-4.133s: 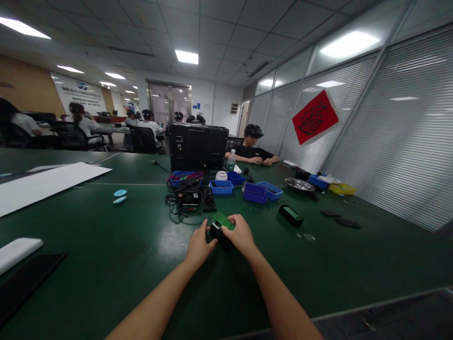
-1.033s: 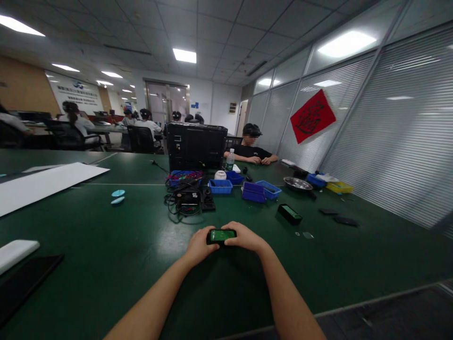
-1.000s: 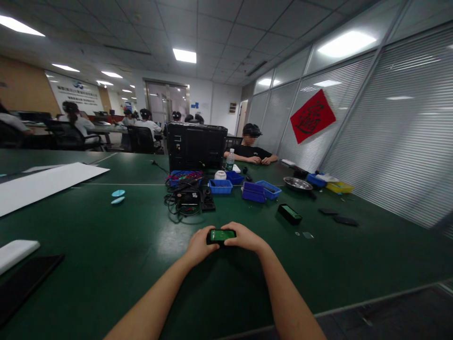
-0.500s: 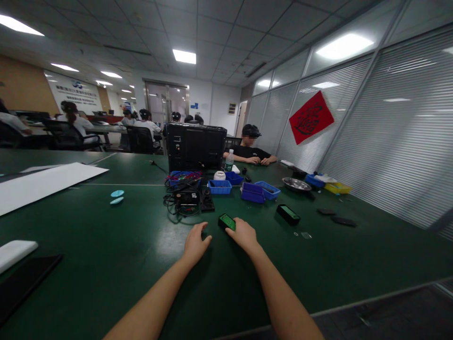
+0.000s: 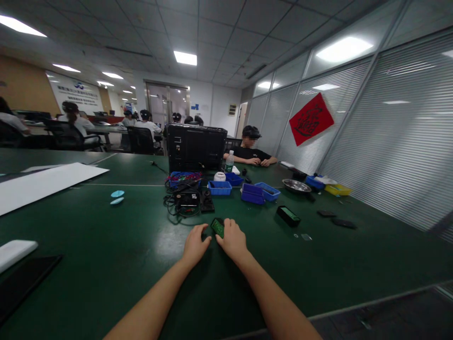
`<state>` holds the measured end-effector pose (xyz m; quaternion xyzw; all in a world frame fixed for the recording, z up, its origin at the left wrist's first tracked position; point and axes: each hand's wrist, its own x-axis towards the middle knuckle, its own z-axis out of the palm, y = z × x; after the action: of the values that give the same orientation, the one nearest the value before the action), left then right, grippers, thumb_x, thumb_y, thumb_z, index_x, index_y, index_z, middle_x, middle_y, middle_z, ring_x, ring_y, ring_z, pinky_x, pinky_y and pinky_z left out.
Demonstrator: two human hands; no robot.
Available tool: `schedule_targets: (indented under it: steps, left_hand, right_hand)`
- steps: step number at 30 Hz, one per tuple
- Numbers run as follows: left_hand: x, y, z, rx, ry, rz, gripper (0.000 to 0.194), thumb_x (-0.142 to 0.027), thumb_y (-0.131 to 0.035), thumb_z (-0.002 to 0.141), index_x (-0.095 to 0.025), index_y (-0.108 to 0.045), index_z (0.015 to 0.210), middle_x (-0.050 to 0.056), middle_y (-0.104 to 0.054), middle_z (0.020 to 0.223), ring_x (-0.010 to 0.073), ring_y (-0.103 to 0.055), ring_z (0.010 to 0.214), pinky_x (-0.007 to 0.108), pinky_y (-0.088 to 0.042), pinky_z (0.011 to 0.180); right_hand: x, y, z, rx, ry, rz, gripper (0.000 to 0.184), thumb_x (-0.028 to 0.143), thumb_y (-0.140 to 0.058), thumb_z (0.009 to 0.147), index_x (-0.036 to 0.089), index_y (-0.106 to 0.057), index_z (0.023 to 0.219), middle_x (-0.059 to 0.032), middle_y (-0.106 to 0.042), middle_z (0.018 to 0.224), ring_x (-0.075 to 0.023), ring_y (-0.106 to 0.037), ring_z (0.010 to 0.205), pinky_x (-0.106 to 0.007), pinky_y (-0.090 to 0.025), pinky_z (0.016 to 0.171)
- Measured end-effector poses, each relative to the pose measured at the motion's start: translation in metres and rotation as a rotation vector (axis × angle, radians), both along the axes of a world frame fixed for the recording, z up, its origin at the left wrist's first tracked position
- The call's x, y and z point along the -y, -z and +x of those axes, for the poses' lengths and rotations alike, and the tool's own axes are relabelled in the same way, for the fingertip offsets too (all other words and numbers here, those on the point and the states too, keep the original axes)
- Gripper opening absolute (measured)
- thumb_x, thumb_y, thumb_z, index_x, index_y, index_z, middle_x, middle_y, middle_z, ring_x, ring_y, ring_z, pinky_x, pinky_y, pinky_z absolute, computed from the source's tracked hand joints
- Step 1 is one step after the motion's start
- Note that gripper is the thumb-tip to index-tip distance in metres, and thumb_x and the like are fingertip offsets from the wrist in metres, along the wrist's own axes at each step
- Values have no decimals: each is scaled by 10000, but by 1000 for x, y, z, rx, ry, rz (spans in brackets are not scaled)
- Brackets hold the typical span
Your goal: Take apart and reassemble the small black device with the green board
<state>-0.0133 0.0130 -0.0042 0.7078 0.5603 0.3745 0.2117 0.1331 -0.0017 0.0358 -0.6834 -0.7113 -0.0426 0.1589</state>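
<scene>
My right hand (image 5: pixel 232 240) is closed around the right side of a small black case with a green circuit board (image 5: pixel 218 228) in its open top. Just left of that case, my left hand (image 5: pixel 196 244) holds nothing; its thumb and fingers are apart, with a small gap between them and the case. The case's lower right part is hidden behind my right fingers. Another black case with a green circuit board (image 5: pixel 288 215) lies farther right on the green table (image 5: pixel 141 283).
Behind my hands sit a soldering station (image 5: pixel 187 199) with tangled cables and blue bins (image 5: pixel 220 187). A metal bowl (image 5: pixel 296 186), a yellow tray (image 5: pixel 338 190) and flat dark pieces (image 5: pixel 343 223) lie to the right. Across the table a person (image 5: pixel 251 148) sits beside a big black monitor (image 5: pixel 196 147).
My right hand has moved left with the black case, bringing it close to my left hand. The case has turned somewhat. My left hand has stayed nearly in place.
</scene>
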Motion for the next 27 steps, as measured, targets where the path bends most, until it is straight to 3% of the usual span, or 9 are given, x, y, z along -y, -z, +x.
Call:
schedule_targets:
  steps: [8,15,18,22,27]
  left_hand:
    - [-1,1,-1,11,-13,3,361,-170,-553,707,-198,-534,1067,42,-571,1069,166,-507,1039,302,-372,914]
    - [-2,4,-3,15,-12,30,354,-165,-539,713,-176,-533,1067,51,-569,1050,167,-510,1028,300,-384,904]
    - [-2,5,-5,18,-17,32,358,-185,-534,718,-176,-531,1076,55,-567,1053,173,-510,1030,308,-390,897]
    - [-1,3,-6,21,-42,18,360,-191,-530,720,-184,-536,1079,56,-567,1063,178,-517,1026,315,-391,896]
    - [-1,3,-6,19,-29,25,358,-177,-518,719,-167,-546,1076,62,-571,1084,182,-511,1032,311,-385,910]
  right_hand:
    - [5,-5,-5,-23,-87,-128,386,289,-498,745,183,-420,1108,-136,-515,1039,-258,-490,954,-343,-412,714]
    - [9,-9,-3,10,-134,-197,653,260,-522,706,182,-281,1308,-164,-481,1114,-277,-478,991,-366,-401,740]
    - [9,-9,-2,24,-144,-206,687,209,-509,700,175,-252,1336,-165,-482,1123,-267,-487,973,-358,-403,737]
    - [6,-3,-6,66,-105,-135,683,151,-484,708,156,-249,1349,-171,-502,1123,-269,-492,951,-365,-404,720]
    - [7,10,-22,153,-77,106,494,117,-364,810,145,-351,1304,-185,-511,1165,-267,-488,944,-417,-380,736]
